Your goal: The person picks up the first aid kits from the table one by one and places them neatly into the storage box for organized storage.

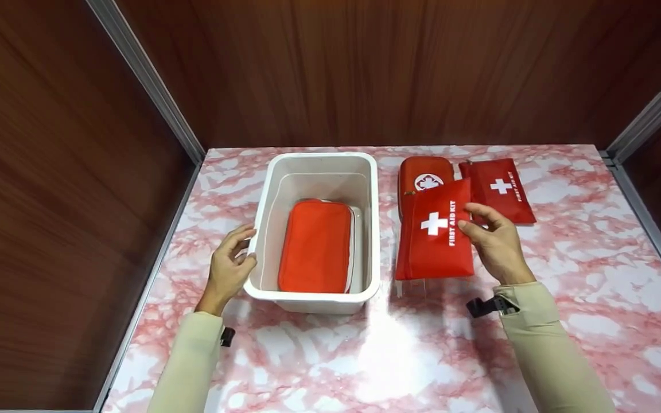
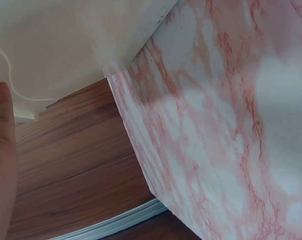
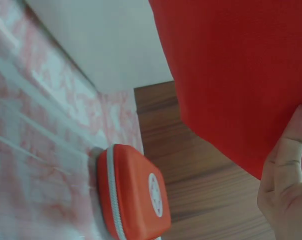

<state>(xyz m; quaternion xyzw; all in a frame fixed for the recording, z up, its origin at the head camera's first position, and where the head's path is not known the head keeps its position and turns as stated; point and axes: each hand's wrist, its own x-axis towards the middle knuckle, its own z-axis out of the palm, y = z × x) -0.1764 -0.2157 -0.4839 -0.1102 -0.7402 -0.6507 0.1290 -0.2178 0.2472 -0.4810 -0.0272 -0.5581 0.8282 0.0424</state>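
My right hand (image 1: 498, 244) pinches the right edge of a flat red first aid pouch (image 1: 435, 252), printed with a white cross and lettering, and holds it up over the table. In the right wrist view the pouch (image 3: 236, 75) fills the upper right, with fingers (image 3: 289, 160) at its edge. My left hand (image 1: 228, 267) grips the left rim of a white plastic bin (image 1: 313, 297) with bent fingers. Inside the bin lies a red pouch (image 1: 316, 246), beside something pale at its right. The left wrist view shows one finger (image 2: 5, 117) against the bin's outer wall (image 2: 56, 55).
Behind the held pouch stands a red zippered first aid case (image 1: 413, 169), partly covered by it. Another red first aid pouch (image 1: 494, 201) lies to its right. The pink-marbled table (image 1: 307, 367) is bounded by dark wood panels (image 1: 365, 74) at back and sides.
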